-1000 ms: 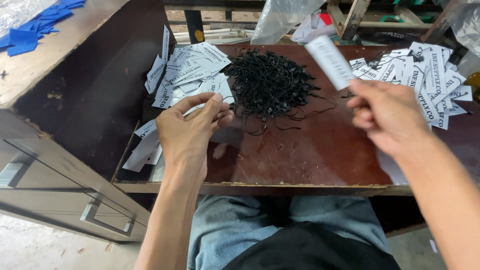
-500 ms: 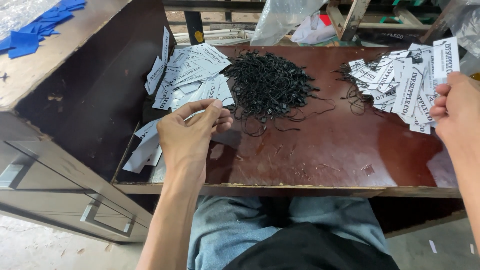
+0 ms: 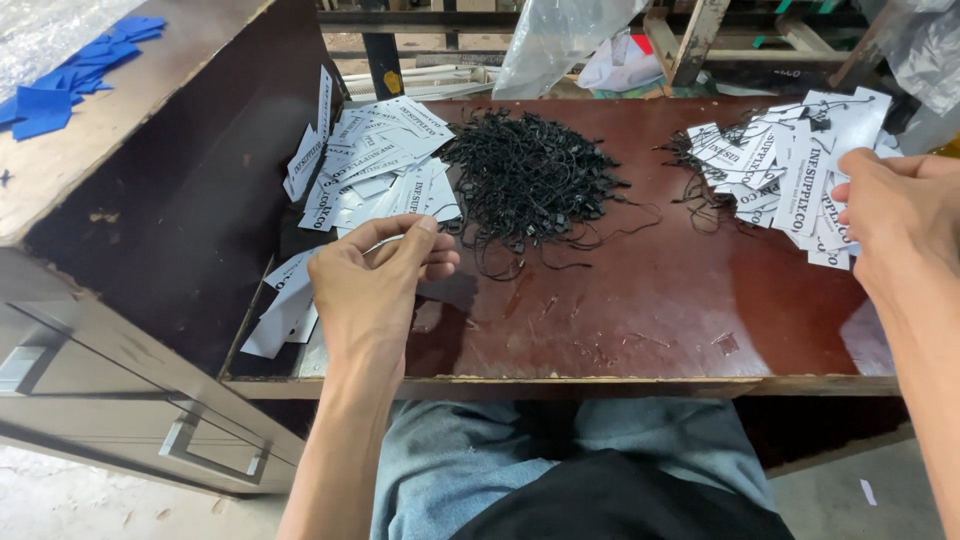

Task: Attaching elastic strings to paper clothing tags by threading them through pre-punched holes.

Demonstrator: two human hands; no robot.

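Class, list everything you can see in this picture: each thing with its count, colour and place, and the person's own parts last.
Dark brown wooden table: one, centre.
Black string loops: one heap, table middle.
White paper tags without strings: one pile, table left.
White paper tags with strings: one pile, table right.
Blue flat pieces: several, grey top at far left.
Grey metal cabinet: one, lower left.
Clear plastic bag: one, behind table.
Left hand: pinches a tag.
Right hand: on strung pile.
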